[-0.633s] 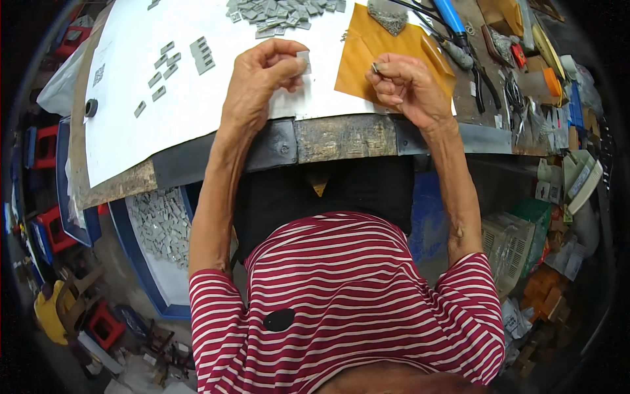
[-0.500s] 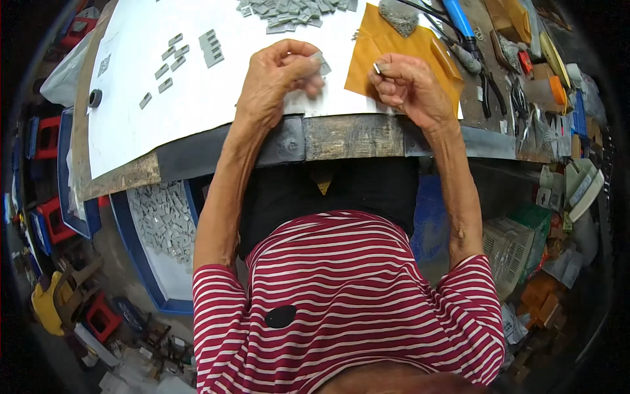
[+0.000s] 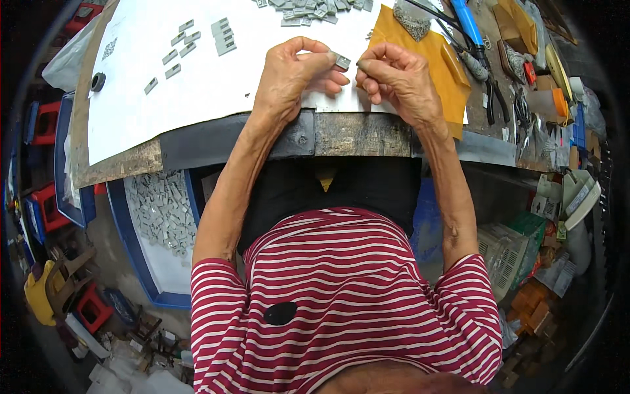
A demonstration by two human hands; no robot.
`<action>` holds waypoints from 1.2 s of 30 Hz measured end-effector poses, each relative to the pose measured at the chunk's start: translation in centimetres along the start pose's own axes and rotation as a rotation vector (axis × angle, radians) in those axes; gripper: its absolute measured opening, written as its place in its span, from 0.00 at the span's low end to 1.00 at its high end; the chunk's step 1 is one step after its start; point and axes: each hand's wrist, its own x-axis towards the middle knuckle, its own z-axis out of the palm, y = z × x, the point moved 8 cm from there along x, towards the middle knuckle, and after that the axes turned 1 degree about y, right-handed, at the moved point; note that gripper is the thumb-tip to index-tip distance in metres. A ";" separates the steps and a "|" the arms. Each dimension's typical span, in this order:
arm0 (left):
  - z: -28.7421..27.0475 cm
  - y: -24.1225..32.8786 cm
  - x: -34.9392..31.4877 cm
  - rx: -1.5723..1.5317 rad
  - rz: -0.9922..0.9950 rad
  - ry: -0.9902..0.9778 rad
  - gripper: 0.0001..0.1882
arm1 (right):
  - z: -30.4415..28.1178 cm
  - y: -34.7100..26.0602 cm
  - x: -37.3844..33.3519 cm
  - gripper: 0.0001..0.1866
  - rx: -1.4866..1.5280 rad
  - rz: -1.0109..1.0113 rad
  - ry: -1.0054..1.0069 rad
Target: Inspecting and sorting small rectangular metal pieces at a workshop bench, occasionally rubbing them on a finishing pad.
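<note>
Over the white sheet (image 3: 216,98) on the bench, my left hand (image 3: 289,79) pinches a small grey rectangular metal block (image 3: 341,61) between thumb and forefinger. A round hole seems to show in its face. Close by on its right, my right hand (image 3: 405,85) is closed in a pinch, fingertips facing the block with a small gap between. The small shiny metal piece seen in that pinch a moment ago is now mostly hidden by the fingers. Similar grey blocks (image 3: 312,10) lie heaped beyond my hands, and several more (image 3: 172,71) are laid out singly to the left.
An orange-brown envelope (image 3: 433,72) lies under and beyond my right hand, bearing a clear bag of small metal parts (image 3: 412,21). Farther right are a blue-handled tool (image 3: 463,20) and pliers (image 3: 497,98). Below the bench's left side stands a blue tray (image 3: 134,262) of grey blocks.
My right hand has moved left and my left hand slightly right, bringing them together. The grey block has turned more into view; the small metal piece has become mostly hidden.
</note>
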 end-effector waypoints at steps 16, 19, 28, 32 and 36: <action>0.5 -0.6 -0.1 0.121 0.019 -0.003 0.11 | -0.2 0.8 0.3 0.08 -0.051 -0.065 0.047; 0.5 -0.5 -0.2 0.132 0.017 -0.005 0.11 | -0.2 1.0 0.4 0.08 -0.072 -0.069 0.043; 0.6 -0.3 -0.4 0.154 0.029 0.005 0.11 | 0.0 1.2 0.6 0.09 -0.059 -0.038 0.032; 0.5 -0.2 -0.4 0.178 0.037 0.007 0.11 | 0.2 1.3 0.6 0.09 -0.100 -0.004 0.027; 0.5 -0.2 -0.4 0.178 0.053 0.017 0.11 | 0.4 1.3 0.8 0.08 -0.110 -0.025 0.002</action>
